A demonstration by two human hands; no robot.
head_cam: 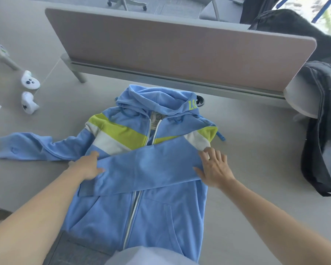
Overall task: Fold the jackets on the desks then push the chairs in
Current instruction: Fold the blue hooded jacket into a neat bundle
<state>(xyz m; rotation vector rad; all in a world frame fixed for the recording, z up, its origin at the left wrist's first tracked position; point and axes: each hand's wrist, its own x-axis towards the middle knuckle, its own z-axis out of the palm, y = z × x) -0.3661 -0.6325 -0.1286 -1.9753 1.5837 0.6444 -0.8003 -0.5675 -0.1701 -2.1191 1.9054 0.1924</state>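
Jacket [161,217] lies zipped and flat on the desk [256,178] under both our hands, one sleeve folded across its chest. Our left hand [88,166] pinches that sleeve near the cuff. Our right hand [213,169] presses it flat, fingers spread.

Jacket [151,207]: soft matt cloth. Desk [256,178]: smooth matt. Divider [180,54]: felt-like.
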